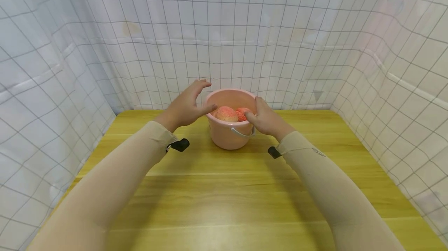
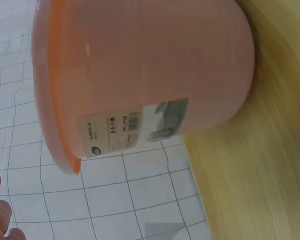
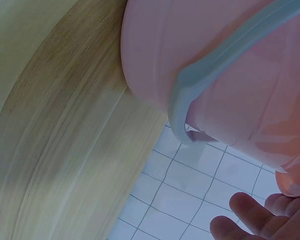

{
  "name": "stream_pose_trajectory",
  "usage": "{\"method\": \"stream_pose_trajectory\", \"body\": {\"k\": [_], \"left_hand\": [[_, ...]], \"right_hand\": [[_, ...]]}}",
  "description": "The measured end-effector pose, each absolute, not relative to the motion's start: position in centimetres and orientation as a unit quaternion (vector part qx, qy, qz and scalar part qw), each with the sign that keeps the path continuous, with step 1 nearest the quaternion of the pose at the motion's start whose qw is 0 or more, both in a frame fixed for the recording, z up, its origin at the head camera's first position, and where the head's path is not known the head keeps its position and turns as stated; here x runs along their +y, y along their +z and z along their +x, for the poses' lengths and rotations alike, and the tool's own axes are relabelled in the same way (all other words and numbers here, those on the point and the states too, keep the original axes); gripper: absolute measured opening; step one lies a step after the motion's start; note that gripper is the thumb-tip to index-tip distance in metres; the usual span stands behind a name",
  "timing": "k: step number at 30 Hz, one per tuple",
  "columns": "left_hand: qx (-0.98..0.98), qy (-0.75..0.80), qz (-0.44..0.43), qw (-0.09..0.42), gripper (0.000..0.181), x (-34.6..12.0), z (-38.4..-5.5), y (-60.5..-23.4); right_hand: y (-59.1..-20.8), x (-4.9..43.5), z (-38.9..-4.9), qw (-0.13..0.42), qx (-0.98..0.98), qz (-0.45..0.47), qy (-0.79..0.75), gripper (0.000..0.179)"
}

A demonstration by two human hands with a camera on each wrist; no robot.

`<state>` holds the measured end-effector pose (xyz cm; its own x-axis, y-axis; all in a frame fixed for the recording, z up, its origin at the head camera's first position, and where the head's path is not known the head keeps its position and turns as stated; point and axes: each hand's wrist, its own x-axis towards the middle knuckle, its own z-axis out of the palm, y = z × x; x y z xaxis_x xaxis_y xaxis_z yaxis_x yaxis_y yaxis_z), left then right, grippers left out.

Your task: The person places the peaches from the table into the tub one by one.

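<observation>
A pink bucket point(image 1: 229, 136) stands upright on the wooden table, its pale handle point(image 3: 230, 52) hanging down the near side. Two roundish pink-orange things lie inside: a larger, paler one point(image 1: 226, 114) on the left and a redder one point(image 1: 242, 114) on the right. At the left of the rim is my left hand point(image 1: 187, 105), thumb and fingers spread apart, thumb tip over the opening. My right hand point(image 1: 267, 119) is against the right side of the rim, thumb over the opening, with loosely extended fingers point(image 3: 252, 212) just beyond the rim.
The bucket is near the back edge of the wooden table point(image 1: 227, 196). White sheeting with a dark grid point(image 1: 238, 29) hangs behind and along both sides. A printed label point(image 2: 115, 132) sticks to the bucket's side.
</observation>
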<state>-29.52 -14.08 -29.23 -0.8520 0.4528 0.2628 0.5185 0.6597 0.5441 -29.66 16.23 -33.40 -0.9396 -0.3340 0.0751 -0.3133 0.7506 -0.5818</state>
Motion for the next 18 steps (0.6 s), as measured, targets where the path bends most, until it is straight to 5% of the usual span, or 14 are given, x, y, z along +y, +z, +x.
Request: {"method": "stream_pose_trajectory", "body": {"k": [18], "left_hand": [[-0.944, -0.231, -0.222, 0.078, 0.102, -16.5, -27.8, -31.3]], "right_hand": [[-33.5, 15.7, -30.2, 0.014, 0.931, -0.183, -0.315, 0.076]]}}
